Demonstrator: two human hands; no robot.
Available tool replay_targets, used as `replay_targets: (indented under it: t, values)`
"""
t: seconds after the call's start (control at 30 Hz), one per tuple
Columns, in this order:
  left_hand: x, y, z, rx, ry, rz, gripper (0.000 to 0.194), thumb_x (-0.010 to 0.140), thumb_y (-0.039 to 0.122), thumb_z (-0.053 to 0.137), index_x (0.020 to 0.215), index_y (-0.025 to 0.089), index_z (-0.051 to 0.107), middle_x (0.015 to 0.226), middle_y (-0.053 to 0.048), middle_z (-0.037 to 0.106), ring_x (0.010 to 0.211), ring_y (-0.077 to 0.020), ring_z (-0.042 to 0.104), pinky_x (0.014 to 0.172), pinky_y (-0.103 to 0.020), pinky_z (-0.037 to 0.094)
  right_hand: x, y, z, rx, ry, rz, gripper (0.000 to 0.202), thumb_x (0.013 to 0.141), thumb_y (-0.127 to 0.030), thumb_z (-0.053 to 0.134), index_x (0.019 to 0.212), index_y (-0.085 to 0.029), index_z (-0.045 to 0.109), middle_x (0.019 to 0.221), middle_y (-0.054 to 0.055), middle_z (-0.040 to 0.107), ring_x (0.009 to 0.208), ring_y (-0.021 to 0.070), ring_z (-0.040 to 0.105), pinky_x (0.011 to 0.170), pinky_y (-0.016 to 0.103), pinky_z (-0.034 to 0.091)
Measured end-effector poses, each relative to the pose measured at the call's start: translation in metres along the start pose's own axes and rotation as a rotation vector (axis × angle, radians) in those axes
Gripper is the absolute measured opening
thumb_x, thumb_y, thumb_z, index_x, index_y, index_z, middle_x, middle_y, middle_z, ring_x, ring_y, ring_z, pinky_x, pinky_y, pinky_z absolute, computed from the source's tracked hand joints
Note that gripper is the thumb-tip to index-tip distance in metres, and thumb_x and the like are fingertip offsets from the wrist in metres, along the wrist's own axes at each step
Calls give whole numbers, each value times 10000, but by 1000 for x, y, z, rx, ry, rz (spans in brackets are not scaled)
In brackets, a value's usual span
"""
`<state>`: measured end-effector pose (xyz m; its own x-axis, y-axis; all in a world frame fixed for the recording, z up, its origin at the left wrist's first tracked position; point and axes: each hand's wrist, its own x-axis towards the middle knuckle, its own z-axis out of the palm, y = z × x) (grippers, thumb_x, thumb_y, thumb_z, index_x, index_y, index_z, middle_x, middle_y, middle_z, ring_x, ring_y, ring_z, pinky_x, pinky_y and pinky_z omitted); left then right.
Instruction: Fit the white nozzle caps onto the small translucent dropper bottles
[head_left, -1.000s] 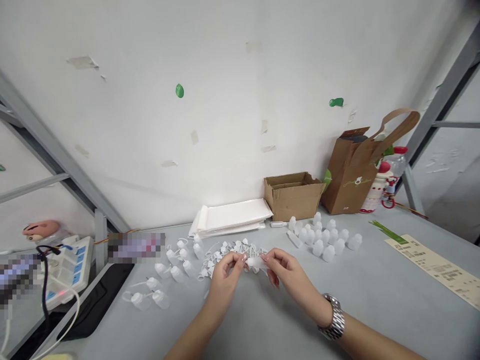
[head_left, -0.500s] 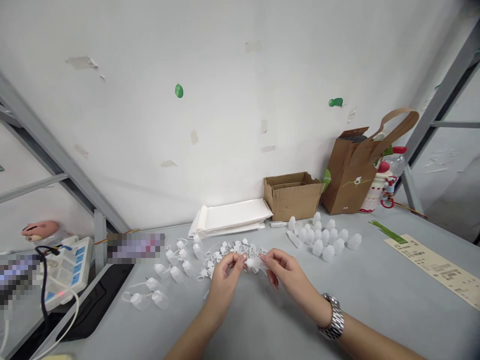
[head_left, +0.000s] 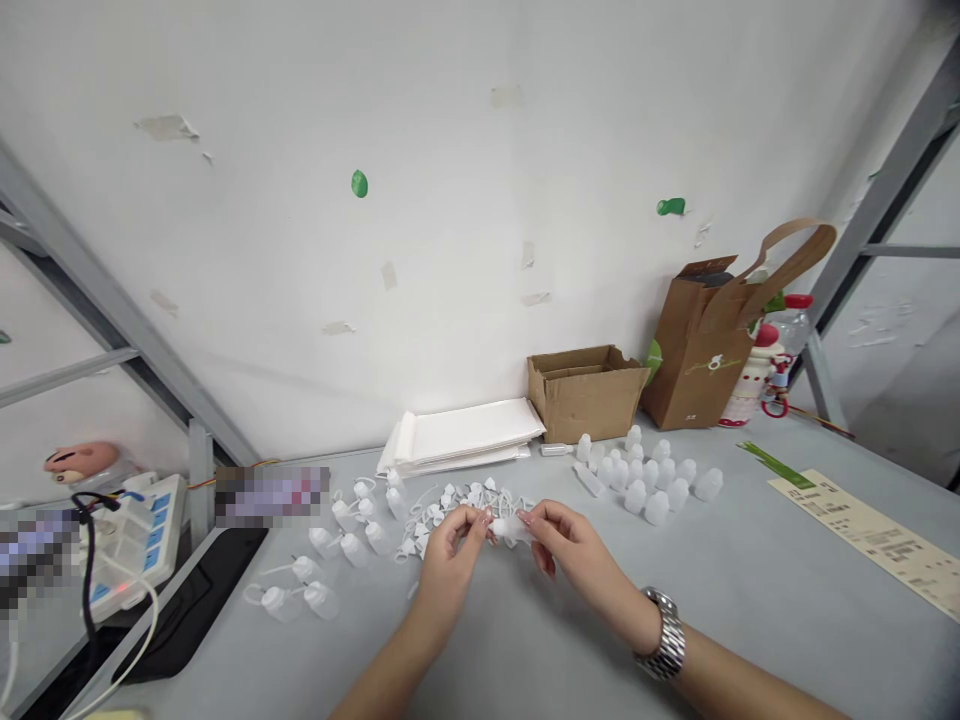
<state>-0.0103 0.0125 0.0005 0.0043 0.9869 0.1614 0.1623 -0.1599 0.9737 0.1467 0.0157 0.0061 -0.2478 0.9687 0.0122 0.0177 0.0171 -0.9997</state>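
Between my two hands is a small translucent white bottle (head_left: 511, 529). My right hand (head_left: 574, 555) pinches its right end, and my left hand (head_left: 454, 555) closes its fingertips at the white part on its left end. Behind my fingers lies a pile of white caps with loop straps (head_left: 450, 505). Several capped bottles (head_left: 354, 548) with straps stand or lean to the left. Several bottles without straps (head_left: 657, 506) are grouped to the right, beside a slim clear tube (head_left: 588, 478).
White padded sheets (head_left: 469, 432) and an open cardboard box (head_left: 589, 395) sit against the wall. A brown paper bag (head_left: 697, 350) stands at the back right, near a printed paper strip (head_left: 870, 530). At left are a power strip (head_left: 146, 545) and a black phone-like slab (head_left: 191, 605).
My hands stay almost in place around the small bottle, with only a slight shift of the fingers. The things on the table have not moved.
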Motion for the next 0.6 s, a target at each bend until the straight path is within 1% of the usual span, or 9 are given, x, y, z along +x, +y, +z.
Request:
replay_targets:
  t: [0.33,0.6]
  values:
    - [0,1,0,14,4,8,311,786,432,510,584,196,515,615,8,517,665,-170,503,670,-268,393,0,2,1,-9,-6,8,454,759,-624,502,593,-209,421,447,-64,430,423,98,397,474,231,351]
    - [-1,4,0,20,6,3,314,785,445,510,589,200,512,614,8,511,667,-173,503,670,-266,401,0,1,0,-25,-1,-4,469,748,-646,492,589,-209,429,442,-61,436,423,100,402,474,233,358]
